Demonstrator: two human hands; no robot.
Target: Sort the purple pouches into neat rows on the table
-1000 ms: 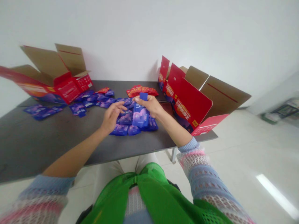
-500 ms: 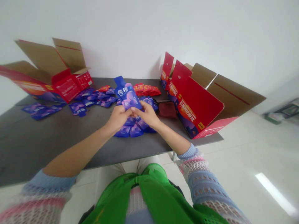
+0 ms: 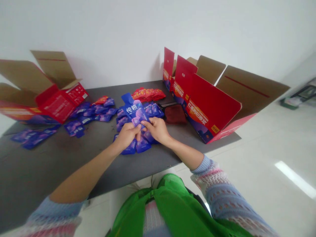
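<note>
The blue pouch (image 3: 134, 111) was held up just above the table (image 3: 37, 158), over a heap of the same blue pouches (image 3: 138, 144). The left hand (image 3: 127, 135) and the right hand (image 3: 158, 129) both had their fingers pinched together on its lower edge. It looked light, soft and probably smooth (a filled foil pack, I think), so a grip on the flat sealed edges seemed the safest. More blue packs (image 3: 93, 110), red packs (image 3: 147, 94) and open red cartons (image 3: 209, 105) lay around.

A dark grey table (image 3: 37, 164) stands against a plain white wall (image 3: 123, 33), on a glossy pale floor (image 3: 271, 148).
</note>
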